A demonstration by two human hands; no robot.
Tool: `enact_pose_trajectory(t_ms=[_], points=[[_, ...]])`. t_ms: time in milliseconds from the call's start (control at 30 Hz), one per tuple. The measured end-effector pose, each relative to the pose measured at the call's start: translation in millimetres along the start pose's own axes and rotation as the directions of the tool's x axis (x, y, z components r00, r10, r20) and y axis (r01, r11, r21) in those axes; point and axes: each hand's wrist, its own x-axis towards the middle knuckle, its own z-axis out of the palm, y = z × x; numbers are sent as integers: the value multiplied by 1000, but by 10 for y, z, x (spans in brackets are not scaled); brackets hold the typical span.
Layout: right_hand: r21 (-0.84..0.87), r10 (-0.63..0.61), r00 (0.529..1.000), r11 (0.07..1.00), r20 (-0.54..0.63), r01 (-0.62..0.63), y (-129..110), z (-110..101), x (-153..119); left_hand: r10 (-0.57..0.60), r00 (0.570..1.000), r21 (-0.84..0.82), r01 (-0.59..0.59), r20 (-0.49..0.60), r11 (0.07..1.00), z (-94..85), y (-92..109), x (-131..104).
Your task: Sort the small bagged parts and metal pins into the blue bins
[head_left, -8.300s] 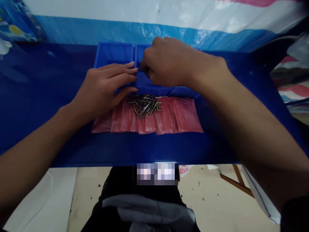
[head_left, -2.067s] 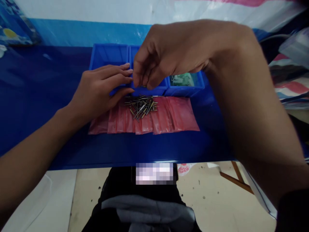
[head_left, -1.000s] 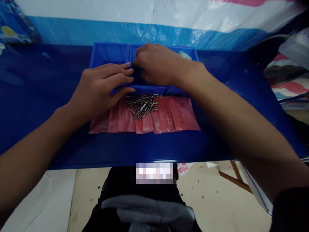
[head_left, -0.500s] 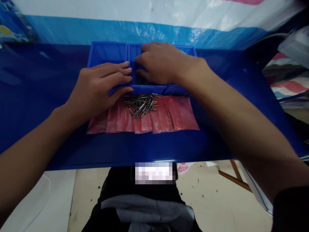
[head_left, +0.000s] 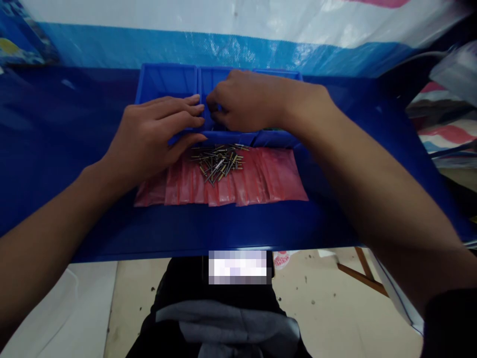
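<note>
My left hand (head_left: 156,129) rests with its fingers stretched out over the front of a blue divided bin (head_left: 168,79), the fingertips near the divider and the thumb by the front rim. My right hand (head_left: 249,102) reaches into the middle compartment, fingers curled together; whatever they pinch is hidden. In front of the bin, a loose pile of metal blind rivets (head_left: 219,163) lies on a row of overlapping red plastic bags (head_left: 285,174). The left thumb is close to the pile's upper left edge. The right forearm covers much of the right compartment.
The bin and bags sit on a blue table (head_left: 231,228) whose front edge is close to my lap. A striped plastic sheet (head_left: 167,42) hangs behind. Below the edge, a device with a blurred screen (head_left: 238,263) lies on my lap.
My right hand has shifted slightly toward me inside the middle compartment, its wrist a little farther right. The left hand, rivets and bags stay put.
</note>
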Motion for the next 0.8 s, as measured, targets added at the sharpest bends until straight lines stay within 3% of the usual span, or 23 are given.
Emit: enact_pose_trajectory(t_ms=[67,233,400,600,800], points=[[3,-12,1000,1000,8,12,-23,-32,-19,3,1000,6,-3,-3,1000,0,-2,-1],[-36,116,992,992,-42,-117,-103,-122,-68,11,1000,10,-11,-8,1000,-4,9,6],[2,16,997,1000,73,-16,-108,-82,-34,-6,1000,-8,6,-10,1000,-2,5,5],[16,-22,997,1000,71,20,-58,19,58,24,1000,12,-23,-11,1000,0,-11,-13],[135,-43,995,990,87,31,-88,-4,90,34,999,20,-34,-3,999,14,-40,-21]])
